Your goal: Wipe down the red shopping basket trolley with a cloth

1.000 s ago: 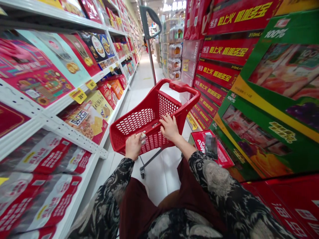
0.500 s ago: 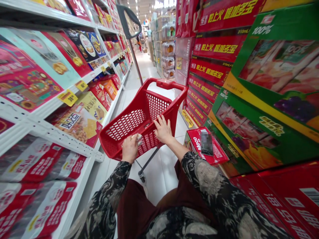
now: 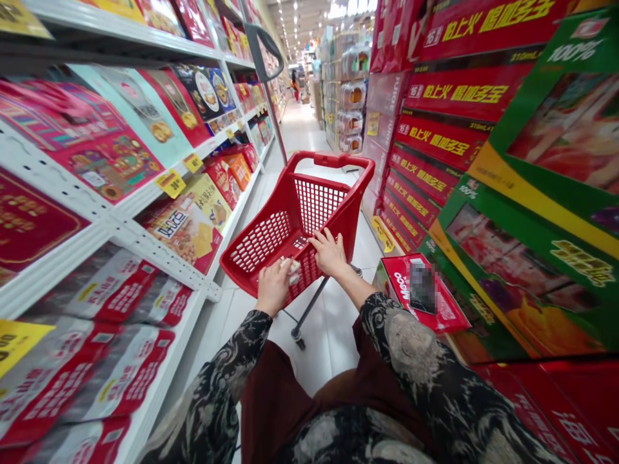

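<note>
A red plastic shopping cart basket (image 3: 265, 250) with perforated walls stands just before me, its handle bar (image 3: 333, 159) at the far end. On its near rim lies my right hand (image 3: 331, 255), fingers spread apart and pointing over the edge. Closed around a crumpled white tissue (image 3: 293, 270), my left hand (image 3: 273, 287) is at the same side, further left. The tissue is against the rim or the wall's outside; which one I cannot tell. From here the basket's visible floor shows nothing but red plastic and a small label.
Shelves (image 3: 207, 145) of boxed snacks run along the left. Stacked red drink cartons (image 3: 425, 129) and green gift boxes (image 3: 512, 258) line the right. A dark phone-like item (image 3: 422, 289), partly blurred, lies on a red Meco box (image 3: 447, 309). A grey-handled pole (image 3: 275, 122) stands beyond the basket.
The view has turned a little left, so shelves, cart and boxes appear further right. Both hands stay at the basket's near side, the left still with the tissue.
</note>
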`<state>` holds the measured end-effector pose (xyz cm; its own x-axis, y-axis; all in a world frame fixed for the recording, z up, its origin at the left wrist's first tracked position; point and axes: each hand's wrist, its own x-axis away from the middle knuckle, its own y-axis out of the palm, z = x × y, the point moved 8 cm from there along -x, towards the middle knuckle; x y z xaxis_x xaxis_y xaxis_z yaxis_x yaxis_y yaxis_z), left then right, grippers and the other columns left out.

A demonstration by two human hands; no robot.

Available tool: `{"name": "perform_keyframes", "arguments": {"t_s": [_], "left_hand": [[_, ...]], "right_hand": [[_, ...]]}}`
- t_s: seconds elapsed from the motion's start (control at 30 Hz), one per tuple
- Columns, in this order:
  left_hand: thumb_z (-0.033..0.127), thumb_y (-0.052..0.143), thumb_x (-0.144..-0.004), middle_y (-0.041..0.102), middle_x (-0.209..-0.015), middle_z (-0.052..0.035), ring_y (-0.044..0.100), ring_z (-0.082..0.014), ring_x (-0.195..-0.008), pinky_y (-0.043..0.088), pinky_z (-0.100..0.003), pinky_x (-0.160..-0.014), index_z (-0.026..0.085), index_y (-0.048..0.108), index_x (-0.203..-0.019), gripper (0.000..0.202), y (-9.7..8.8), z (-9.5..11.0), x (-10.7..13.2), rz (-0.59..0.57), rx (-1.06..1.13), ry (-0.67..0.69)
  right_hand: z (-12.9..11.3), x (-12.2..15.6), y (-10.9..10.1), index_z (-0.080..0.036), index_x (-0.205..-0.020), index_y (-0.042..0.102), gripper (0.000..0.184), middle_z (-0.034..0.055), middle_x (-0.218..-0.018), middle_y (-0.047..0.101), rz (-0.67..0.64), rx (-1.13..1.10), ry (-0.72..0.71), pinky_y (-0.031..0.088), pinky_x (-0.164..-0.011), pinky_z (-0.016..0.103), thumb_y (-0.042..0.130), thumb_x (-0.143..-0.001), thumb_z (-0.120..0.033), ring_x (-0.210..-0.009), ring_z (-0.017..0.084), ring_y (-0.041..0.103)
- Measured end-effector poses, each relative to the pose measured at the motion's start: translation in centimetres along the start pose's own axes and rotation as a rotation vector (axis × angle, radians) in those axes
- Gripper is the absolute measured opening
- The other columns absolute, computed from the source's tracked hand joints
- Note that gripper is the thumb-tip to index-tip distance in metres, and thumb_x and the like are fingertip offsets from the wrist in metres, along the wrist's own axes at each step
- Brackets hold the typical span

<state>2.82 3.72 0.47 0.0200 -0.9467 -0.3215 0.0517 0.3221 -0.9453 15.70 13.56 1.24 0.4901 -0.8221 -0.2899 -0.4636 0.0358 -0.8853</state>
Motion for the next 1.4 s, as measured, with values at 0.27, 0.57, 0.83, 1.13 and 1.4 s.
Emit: {"name": "perform_keyframes", "arguments": {"t_s": [0.27,0.57,0.83,1.13,1.4], "left_hand": [[0.016,0.044,-0.088,0.058,-0.122,-0.0157,0.056,-0.0244,-0.109,0.045,-0.04,-0.092,0.016,0.057,-0.119,0.035,1.5,1.8,-0.5,0.014,0.181,-0.013],[0.021,0.043,-0.09,0.064,-0.106,-0.008,0.06,-0.0185,-0.098,0.048,-0.034,-0.088,0.019,0.058,-0.111,0.025,0.3,2.6,0.4,-0.041,0.38,0.107],[0.022,0.044,-0.09,0.058,-0.119,-0.0117,0.055,-0.0205,-0.11,0.045,-0.039,-0.094,0.018,0.058,-0.11,0.024,1.2,4.5,1.2,0.014,0.454,0.184],[0.018,0.043,-0.09,0.06,-0.115,-0.0092,0.056,-0.0192,-0.106,0.046,-0.037,-0.091,0.02,0.057,-0.112,0.026,1.1,4.0,2.5,-0.061,0.42,0.299],[0.018,0.045,-0.089,0.06,-0.119,-0.0116,0.055,-0.0213,-0.105,0.044,-0.038,-0.089,0.017,0.057,-0.113,0.027,1.2,1.8,2.7,0.0,0.273,0.249]], "right_hand": [[-2.1,0.5,1.0,-0.025,-0.132,0.049,0.048,0.0058,-0.148,0.039,-0.039,0.03,-0.096,0.019,-0.109,0.062,0.041,-0.086,-0.015,-0.141,0.028,0.023],[0.3,0.1,0.9,-0.023,-0.132,0.05,0.052,0.0043,-0.148,0.039,-0.08,0.029,0.007,0.019,-0.109,0.064,0.037,-0.084,-0.009,-0.141,0.03,0.023],[-1.3,1.3,0.9,-0.025,-0.122,0.059,0.043,0.0054,-0.145,0.043,-0.107,0.011,-0.119,0.022,-0.109,0.061,0.04,-0.086,-0.012,-0.14,0.027,0.027],[0.3,1.1,1.3,-0.024,-0.121,0.059,0.042,0.0042,-0.142,0.047,-0.089,0.023,-0.069,0.023,-0.107,0.062,0.036,-0.088,-0.012,-0.139,0.027,0.028],[0.2,1.5,1.1,-0.02,-0.127,0.055,0.045,0.0082,-0.145,0.044,-0.089,0.012,-0.021,0.025,-0.108,0.058,0.037,-0.087,-0.01,-0.138,0.028,0.029]]}}
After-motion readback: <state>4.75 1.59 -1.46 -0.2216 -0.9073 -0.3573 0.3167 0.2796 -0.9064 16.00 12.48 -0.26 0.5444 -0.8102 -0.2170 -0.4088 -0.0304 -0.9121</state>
